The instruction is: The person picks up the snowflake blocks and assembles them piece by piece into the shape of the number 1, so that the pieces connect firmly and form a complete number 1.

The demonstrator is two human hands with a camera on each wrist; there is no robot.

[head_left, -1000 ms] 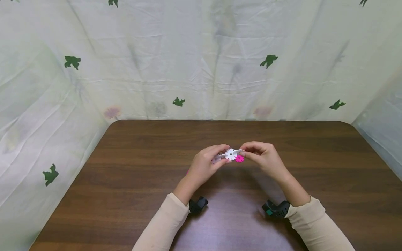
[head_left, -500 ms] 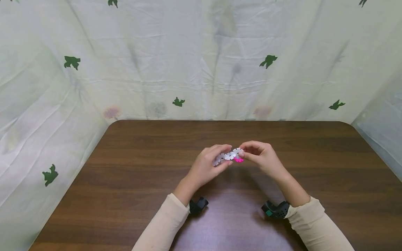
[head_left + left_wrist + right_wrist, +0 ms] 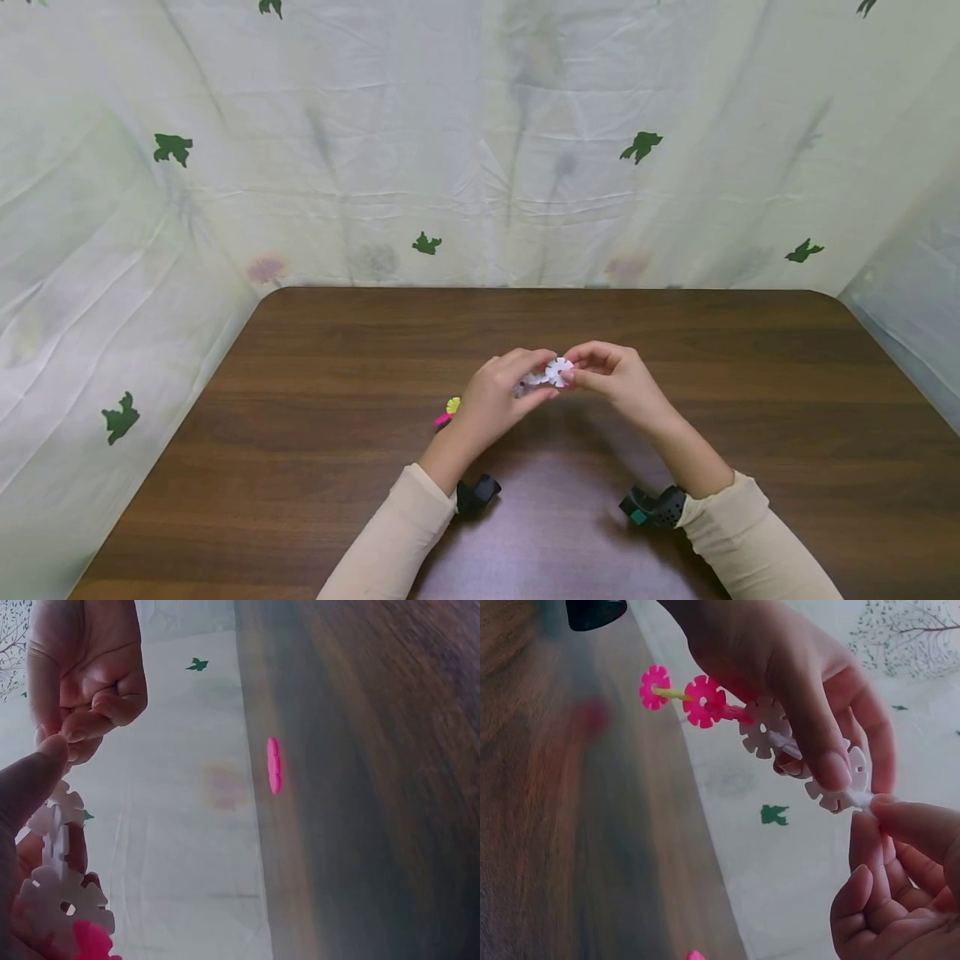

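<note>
My left hand (image 3: 491,396) holds a chain of notched plastic snowflake discs, with thumb and fingers curled round its white part. Facing the camera between the hands is a white disc (image 3: 558,372). My right hand (image 3: 618,383) pinches a white piece at this end, fingertips meeting those of the left hand; the piece is mostly hidden by them. Beyond the left hand the chain runs on through a white disc (image 3: 761,729) and a pink disc (image 3: 703,701), then a yellow disc (image 3: 453,405) set edgewise and a pink end disc (image 3: 655,686).
A loose pink disc (image 3: 274,765) lies on the brown wooden table (image 3: 337,517), hidden behind the hands in the head view. A pale curtain (image 3: 480,142) with green bird shapes hangs behind the table. Both wrists wear dark camera mounts (image 3: 477,494).
The chain has turned in the hands, and its yellow and pink end now shows left of the left hand. My right hand has shifted slightly left, covering the loose pink disc.
</note>
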